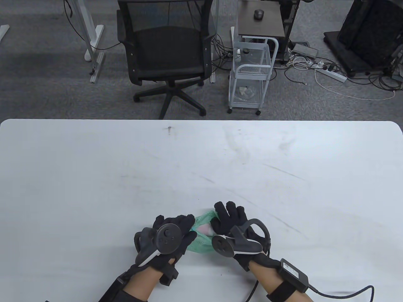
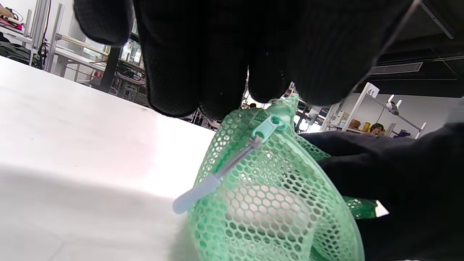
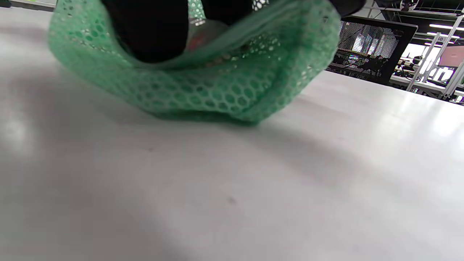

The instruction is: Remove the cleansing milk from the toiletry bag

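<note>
A green mesh toiletry bag (image 1: 201, 246) lies near the table's front edge between my hands. Its mouth is open, and a pale pink-white bottle, the cleansing milk (image 1: 206, 228), shows inside. My left hand (image 1: 184, 225) pinches the bag's top edge by the zipper slider; the pale zipper pull (image 2: 203, 188) hangs down the mesh (image 2: 275, 217). My right hand (image 1: 222, 218) holds the bag's right side, with one finger (image 3: 148, 29) inside the mesh (image 3: 203, 94) next to the bottle (image 3: 203, 34) and the other fingers stretched along the far side. The bottle shows pink through the mesh (image 2: 268, 206).
The white table (image 1: 201, 163) stretches far beyond the bag. A cable (image 1: 340, 294) runs from my right wrist pack along the front edge. Beyond the table stand a black office chair (image 1: 167, 47) and a white wire cart (image 1: 252, 72).
</note>
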Demonstrator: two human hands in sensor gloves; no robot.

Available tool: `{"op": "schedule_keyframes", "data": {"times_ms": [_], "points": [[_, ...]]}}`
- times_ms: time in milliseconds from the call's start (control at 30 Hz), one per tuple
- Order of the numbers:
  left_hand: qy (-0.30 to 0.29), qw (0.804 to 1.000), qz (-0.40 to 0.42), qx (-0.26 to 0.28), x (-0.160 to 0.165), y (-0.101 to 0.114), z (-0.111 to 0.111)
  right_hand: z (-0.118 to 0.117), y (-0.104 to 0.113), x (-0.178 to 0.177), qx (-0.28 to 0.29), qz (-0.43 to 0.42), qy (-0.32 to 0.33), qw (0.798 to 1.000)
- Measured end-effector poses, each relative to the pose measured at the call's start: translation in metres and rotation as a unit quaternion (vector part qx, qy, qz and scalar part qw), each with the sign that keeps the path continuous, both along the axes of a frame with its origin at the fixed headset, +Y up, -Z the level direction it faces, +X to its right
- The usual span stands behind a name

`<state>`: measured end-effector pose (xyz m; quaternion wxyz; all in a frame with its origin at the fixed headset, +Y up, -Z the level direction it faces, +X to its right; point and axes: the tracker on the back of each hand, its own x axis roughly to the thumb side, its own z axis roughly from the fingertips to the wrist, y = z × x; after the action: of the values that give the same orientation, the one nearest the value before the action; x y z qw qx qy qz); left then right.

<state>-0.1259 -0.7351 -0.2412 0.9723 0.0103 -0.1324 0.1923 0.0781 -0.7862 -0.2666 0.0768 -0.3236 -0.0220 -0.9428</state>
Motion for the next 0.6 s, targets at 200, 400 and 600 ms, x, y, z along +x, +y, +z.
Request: {"op": "schedule_keyframes", "data": {"times_ms": [200, 400, 600], "points": [[0.004, 1.0, -0.015, 0.015, 0.0009, 0.0011, 0.0012, -0.0024, -0.0049, 0.0023, -0.015, -0.011, -0.016, 1.0], [0.003, 1.0, -0.02, 0.015, 0.0019, 0.0007, 0.0014, -0.0015, -0.0053, 0.0019, 0.001, -0.029, -0.007, 1.0], [0.003, 1.0, -0.021, 0.013, 0.002, 0.0004, 0.0012, 0.001, -0.0044, 0.0, 0.018, -0.029, 0.003, 0.999]]}}
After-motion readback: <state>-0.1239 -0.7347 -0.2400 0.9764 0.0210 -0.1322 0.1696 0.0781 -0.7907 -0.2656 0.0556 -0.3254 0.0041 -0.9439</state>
